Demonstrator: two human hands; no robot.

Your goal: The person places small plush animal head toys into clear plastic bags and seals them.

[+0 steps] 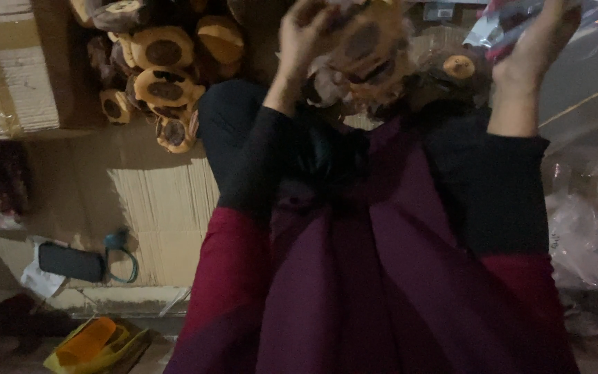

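My left hand (304,33) grips a brown and tan plush slipper (367,48) at the top middle, held up over my lap. My right hand (538,43) is raised at the top right with its fingers closed on a clear plastic bag (503,24). The picture is blurred around both hands. Another plush piece with a round tan spot (459,67) lies between my hands on my lap. A purple apron and dark sleeves with red cuffs cover my lower body.
A heap of the same plush slippers (162,66) lies at the top left on flattened cardboard (153,201). A cardboard box (15,76) stands at the far left. A black phone (70,262), a yellow and orange object (91,343) and crumpled clear plastic (586,242) lie around me.
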